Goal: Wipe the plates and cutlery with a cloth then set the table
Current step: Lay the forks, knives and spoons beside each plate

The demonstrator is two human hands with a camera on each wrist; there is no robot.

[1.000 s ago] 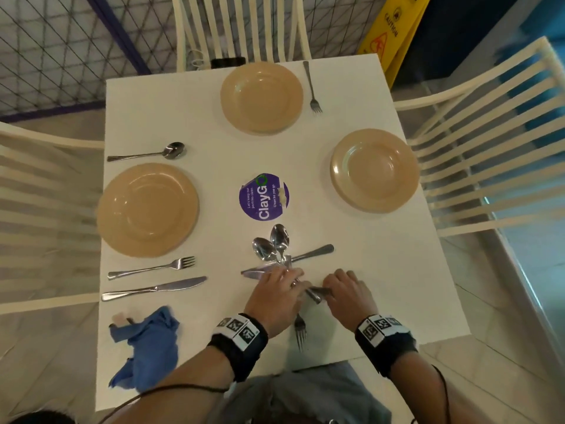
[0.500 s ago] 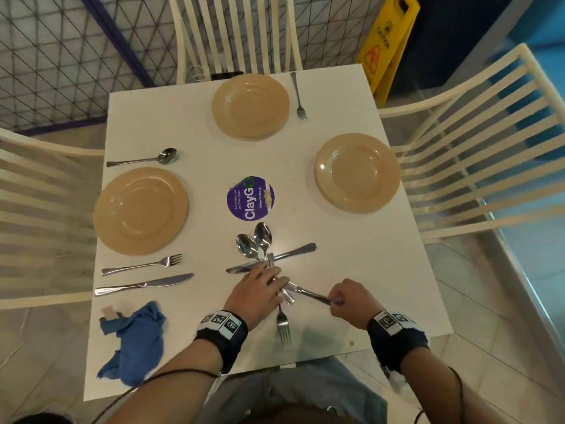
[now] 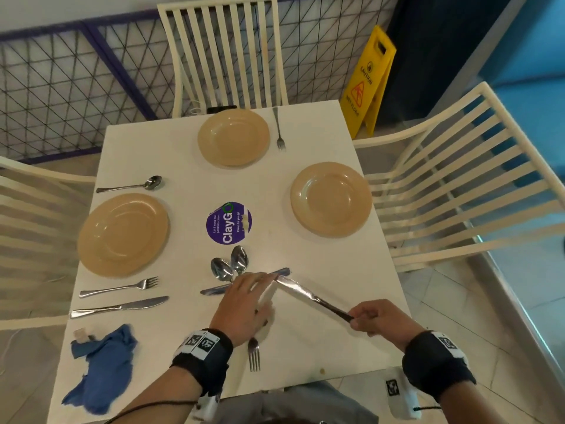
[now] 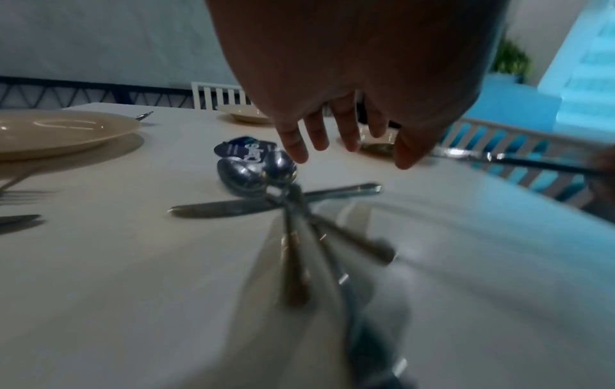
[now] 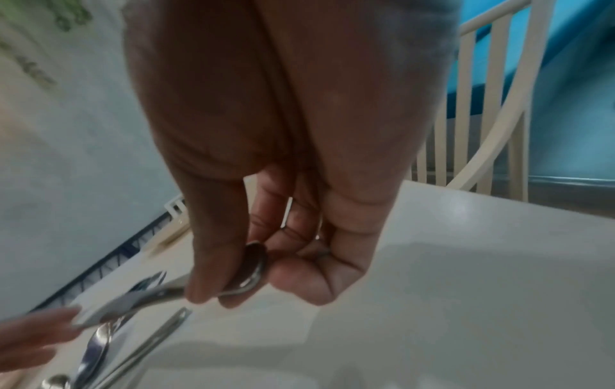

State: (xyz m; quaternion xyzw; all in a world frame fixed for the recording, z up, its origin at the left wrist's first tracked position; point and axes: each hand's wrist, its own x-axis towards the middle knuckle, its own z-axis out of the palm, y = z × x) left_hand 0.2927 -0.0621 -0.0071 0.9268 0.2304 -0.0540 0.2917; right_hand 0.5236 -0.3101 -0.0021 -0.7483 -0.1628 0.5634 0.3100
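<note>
My right hand (image 3: 377,319) pinches the handle end of a shiny steel table knife (image 3: 308,296); its blade slants toward the crossed cutlery pile (image 3: 232,270), where my left hand (image 3: 244,304) hovers, fingers relaxed.

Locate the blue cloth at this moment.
In the head view the blue cloth lies crumpled on the table's near left corner, just below the knife of the left place setting, with neither hand touching it.

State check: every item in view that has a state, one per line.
left hand: open, fingers spread above the cutlery pile
right hand: pinches the knife by its handle, blade lifted off the table
three plates: set, nothing on them
blue cloth: crumpled, untouched at the near left corner
fork: lying at the near edge
</note>
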